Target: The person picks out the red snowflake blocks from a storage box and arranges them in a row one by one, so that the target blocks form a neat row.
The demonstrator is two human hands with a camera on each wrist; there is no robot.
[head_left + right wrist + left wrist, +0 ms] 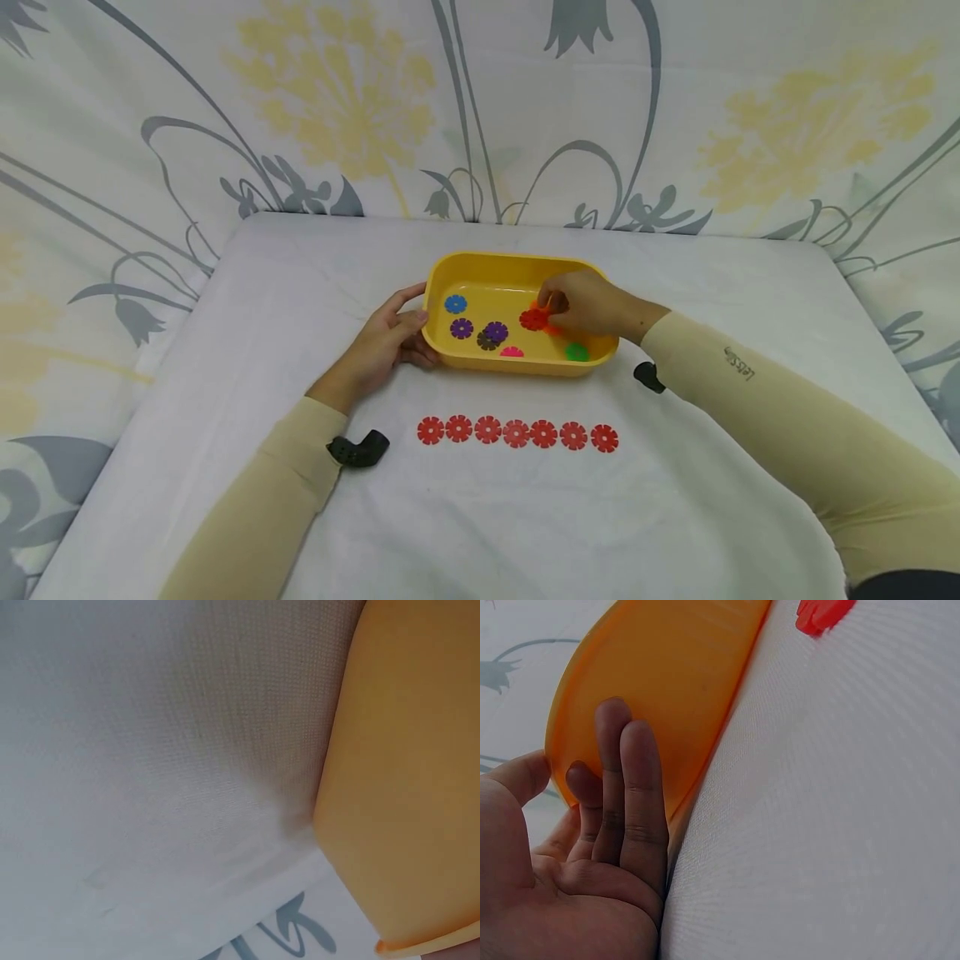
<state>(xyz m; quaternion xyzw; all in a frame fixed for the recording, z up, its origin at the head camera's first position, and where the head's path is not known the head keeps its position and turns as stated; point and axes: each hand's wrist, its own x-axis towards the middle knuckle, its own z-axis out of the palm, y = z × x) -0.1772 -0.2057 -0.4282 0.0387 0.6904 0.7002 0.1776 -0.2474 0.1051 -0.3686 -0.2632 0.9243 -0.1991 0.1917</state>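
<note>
A yellow plastic tray (480,364) holds flower-shaped notched discs: a blue disc (455,304), a purple disc (461,328), a green disc (577,352) and several others. My left hand (386,337) holds the tray's left end, thumb at the rim; in the left wrist view several fingers stand against its outer wall. Inside the right part, my right hand (588,302) pinches at a red disc (533,320), orange discs showing around the fingertips. Toward me on the cloth lies a row of several red discs (516,433). Only the tray's outside appears in the right wrist view.
A white cloth (480,525) covers the table. Behind it and at both sides hangs a fabric (495,100) with grey stems and yellow flowers. A black wrist device (360,449) sits by the left cuff, another (648,377) by the right.
</note>
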